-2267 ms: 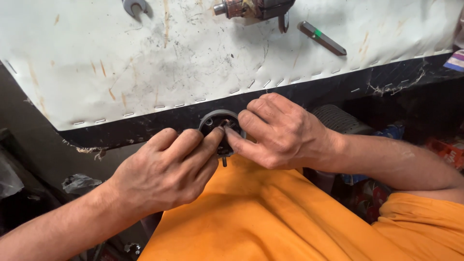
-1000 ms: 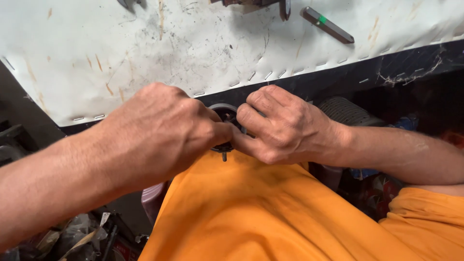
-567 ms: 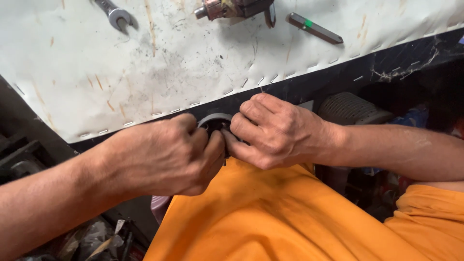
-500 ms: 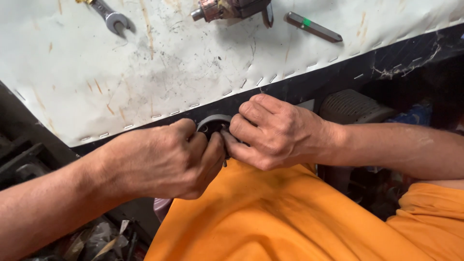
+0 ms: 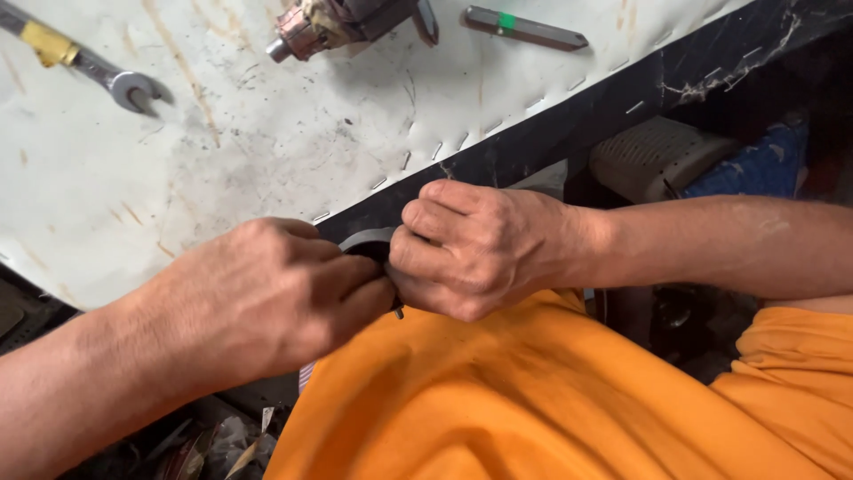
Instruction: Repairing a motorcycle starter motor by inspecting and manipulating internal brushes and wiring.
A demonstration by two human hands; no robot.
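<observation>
place: probably workshop | signs: wrench [image 5: 98,73], motor part [image 5: 342,22], scuffed workbench [image 5: 222,151]

My left hand [image 5: 267,307] and my right hand [image 5: 475,249] meet just before the near edge of the white scratched worktable [image 5: 222,169], over my lap in orange cloth [image 5: 533,400] — between them sits a small dark round part [image 5: 366,243], touching both and mostly hidden by my fingers. Behind, on the table: a steel open-ended spanner [image 5: 84,67] far left, a motor armature with copper end [image 5: 342,22] in the middle, a flat grey metal bar [image 5: 524,28] to its right — all well apart from my hands.
</observation>
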